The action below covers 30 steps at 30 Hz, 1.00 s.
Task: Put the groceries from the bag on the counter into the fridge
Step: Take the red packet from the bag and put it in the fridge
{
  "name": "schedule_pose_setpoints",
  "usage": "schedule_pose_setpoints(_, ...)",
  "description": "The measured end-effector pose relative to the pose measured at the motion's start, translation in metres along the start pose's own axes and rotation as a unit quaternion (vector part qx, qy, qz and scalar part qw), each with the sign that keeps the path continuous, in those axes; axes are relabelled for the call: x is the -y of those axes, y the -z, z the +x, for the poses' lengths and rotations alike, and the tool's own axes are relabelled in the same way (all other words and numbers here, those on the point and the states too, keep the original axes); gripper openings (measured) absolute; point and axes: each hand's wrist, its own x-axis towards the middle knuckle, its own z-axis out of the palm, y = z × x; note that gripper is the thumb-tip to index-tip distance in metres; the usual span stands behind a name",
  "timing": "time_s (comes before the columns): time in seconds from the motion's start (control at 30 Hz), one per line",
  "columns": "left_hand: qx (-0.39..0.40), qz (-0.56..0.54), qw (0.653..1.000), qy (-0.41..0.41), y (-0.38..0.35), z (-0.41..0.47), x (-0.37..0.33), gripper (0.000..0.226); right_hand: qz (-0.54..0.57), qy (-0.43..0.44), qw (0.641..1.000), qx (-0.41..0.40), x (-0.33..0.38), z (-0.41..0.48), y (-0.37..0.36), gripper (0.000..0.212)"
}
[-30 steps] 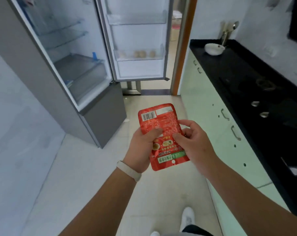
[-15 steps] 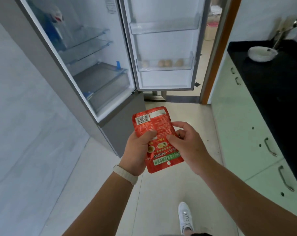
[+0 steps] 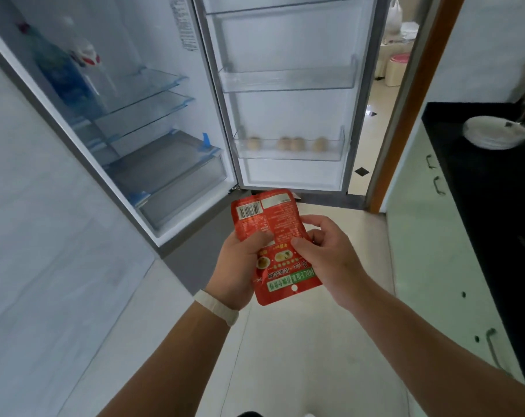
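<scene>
A red packet (image 3: 280, 221) is held in both hands above the tiled floor (image 3: 300, 350), in front of the open fridge (image 3: 141, 40) and not yet inside it. Its printed back faces the camera, with the barcode at the top left corner and a green strip near the bottom edge.

The left hand (image 3: 240, 266) grips the packet's left side, the thumb pressed on the front and the fingers tucked behind it. A pale wristband (image 3: 216, 307) sits on that wrist. The right hand (image 3: 330, 257) pinches the right side – thumb on the front, fingers (image 3: 317, 221) curled round the edge.

Inside the fridge are glass shelves (image 3: 153, 100) and a clear drawer (image 3: 171, 176) at the bottom. Some bagged things (image 3: 65, 67) sit up on the left, too blurred to name. The fridge door (image 3: 288, 40) stands wide open, and its lowest door shelf (image 3: 288, 156) carries four eggs (image 3: 287, 143).

To the right, a black counter (image 3: 495, 206) runs over pale green cabinets (image 3: 429, 251) – a stack of white plates (image 3: 495, 133) rests at its far end.
</scene>
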Motion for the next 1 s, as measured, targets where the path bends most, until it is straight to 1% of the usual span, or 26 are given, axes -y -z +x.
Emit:
schedule_pose_setpoints(0.2, -0.043, -0.022, 0.999, -0.019, 0.024, 0.027, -0.015, 0.031, -0.021, 0.018, 0.998, 0.053, 0.01, 0.045, -0.022, 0.032)
schedule_pose_setpoints(0.37, -0.072, -0.042, 0.996, -0.011, 0.057, 0.056, -0.029, 0.029, -0.027, 0.013, 0.996, 0.089, 0.011, 0.083, -0.053, 0.03)
schedule_pose_setpoints(0.67, -0.067, -0.046, 0.997, -0.012, 0.119, 0.149, -0.071, 0.025, -0.043, -0.005, 0.996, 0.077, 0.021, 0.181, -0.119, 0.032)
schedule_pose_setpoints(0.77, -0.074, -0.057, 0.996, -0.015, 0.145, 0.177, -0.093, 0.026, -0.054, -0.006, 0.996, 0.076, 0.032, 0.217, -0.15, 0.029)
schedule_pose_setpoints(0.9, -0.085, -0.077, 0.993, -0.018, 0.186, 0.211, -0.123, 0.026, -0.06, 0.001, 0.995, 0.08, 0.044, 0.26, -0.196, 0.032)
schedule_pose_setpoints(1.0, -0.1, -0.068, 0.992, -0.022, 0.216, 0.232, -0.139, 0.029, -0.068, -0.001, 0.994, 0.089, 0.046, 0.284, -0.228, 0.031)
